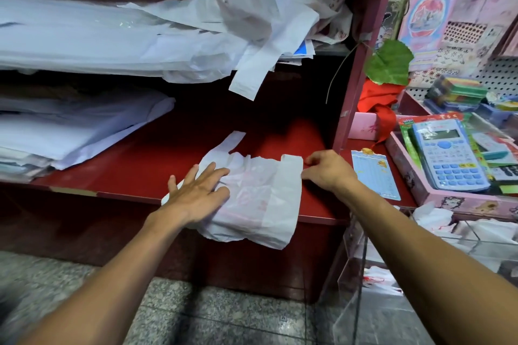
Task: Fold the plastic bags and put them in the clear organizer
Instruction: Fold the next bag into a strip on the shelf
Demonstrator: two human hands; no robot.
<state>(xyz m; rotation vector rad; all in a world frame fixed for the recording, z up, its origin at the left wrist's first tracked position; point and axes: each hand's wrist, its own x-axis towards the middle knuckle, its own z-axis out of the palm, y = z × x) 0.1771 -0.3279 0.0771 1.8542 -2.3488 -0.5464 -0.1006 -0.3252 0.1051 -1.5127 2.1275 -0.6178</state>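
Head view: a single camera, looking down over both forearms at a red shelf (157, 159).
Bag in work: a white plastic bag (252, 199) lies flat on the shelf's front edge, its near end hanging over the lip, its handles pointing away toward the back.
Left hand: the left hand (200, 192) lies on the bag's left half, fingers straight and spread, pressing it flat and gripping nothing.
Right hand: the right hand (326, 168) is at the bag's right edge, fingertips curled in on the edge strip, apparently pinching it.
Key relation: the bag's long axis runs front to back; its body lies to the left of the right hand's pinch, so a fold would likely carry that edge leftward toward the pressing hand.
Organizer: the clear organizer (364, 246) stands low at the right, nearer the right hand.
Unfolded stock: loose bags (269, 8) heaped on the upper shelf.
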